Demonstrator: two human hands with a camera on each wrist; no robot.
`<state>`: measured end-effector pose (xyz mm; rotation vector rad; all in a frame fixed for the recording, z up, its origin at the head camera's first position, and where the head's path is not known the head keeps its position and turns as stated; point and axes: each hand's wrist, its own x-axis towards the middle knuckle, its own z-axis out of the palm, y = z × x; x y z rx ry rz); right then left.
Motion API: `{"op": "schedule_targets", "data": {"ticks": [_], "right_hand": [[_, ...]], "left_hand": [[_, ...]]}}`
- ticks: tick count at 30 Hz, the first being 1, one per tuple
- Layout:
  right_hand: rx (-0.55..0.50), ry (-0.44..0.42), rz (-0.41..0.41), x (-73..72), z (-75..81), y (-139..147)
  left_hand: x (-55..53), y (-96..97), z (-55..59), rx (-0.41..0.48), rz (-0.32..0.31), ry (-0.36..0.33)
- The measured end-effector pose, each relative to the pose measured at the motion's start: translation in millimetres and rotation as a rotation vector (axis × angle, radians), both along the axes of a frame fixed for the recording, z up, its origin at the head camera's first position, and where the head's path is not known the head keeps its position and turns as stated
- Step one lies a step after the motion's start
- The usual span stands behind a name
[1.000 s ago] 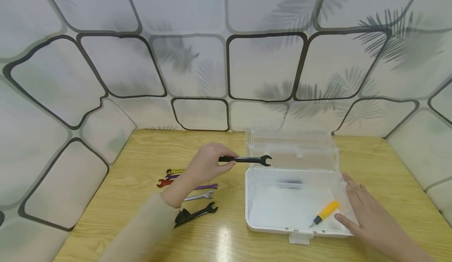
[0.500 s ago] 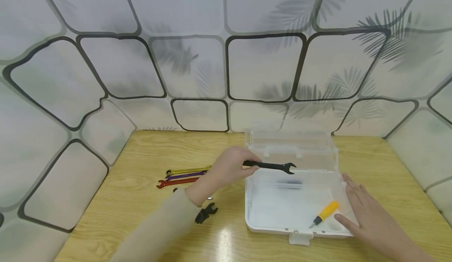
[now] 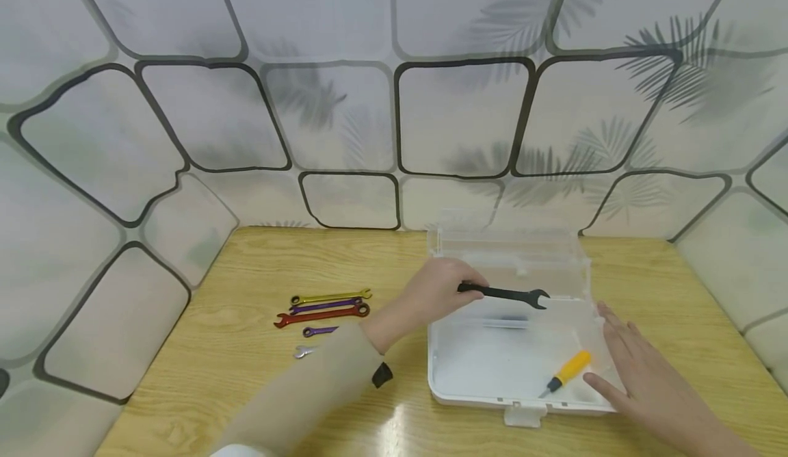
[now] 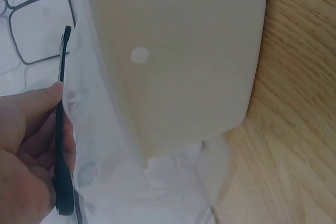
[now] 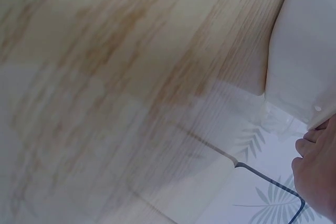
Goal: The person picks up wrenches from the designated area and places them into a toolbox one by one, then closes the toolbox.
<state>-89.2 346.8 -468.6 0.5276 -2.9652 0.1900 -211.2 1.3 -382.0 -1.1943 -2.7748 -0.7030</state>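
Observation:
My left hand pinches a black wrench by one end, above the white toolbox. The wrench's forked end points right; in the left wrist view, the thumb presses along the wrench. Inside the box, toward its front right, lies a screwdriver with a yellow handle. The toolbox's clear lid is raised at the back. My right hand lies with extended fingers against the box's right side. The right wrist view shows its fingers at the box edge.
Left of the box lie a yellow wrench, a thin purple wrench, a red wrench, a short purple one and a silver one. A black tool end shows beside the left sleeve. A patterned wall stands behind.
My left hand has carried the black wrench rightward, from left of the toolbox to above it. The right hand and the screwdriver have stayed in place.

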Motion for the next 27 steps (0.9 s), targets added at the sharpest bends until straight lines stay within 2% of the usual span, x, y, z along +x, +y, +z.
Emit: {"op": "schedule_targets", "data": {"ticks": [8, 16, 21, 27], "right_hand": [[-0.008, 0.023, 0.010, -0.4, -1.3, 0], [-0.014, 0.026, 0.016, 0.1, -2.1, 1], [-0.022, 0.037, 0.021, -0.1, -1.7, 2], [-0.038, -0.021, -0.010, 0.9, -1.5, 0]], "left_hand": [[2.1, 21.0, -6.0, -0.004, 0.042, -0.032], [3.8, 33.9, -9.5, 0.000, 0.066, -0.059], [2.4, 39.4, -11.2, -0.020, 0.049, -0.093], [3.7, 42.2, -14.2, -0.040, 0.036, -0.130]]}}
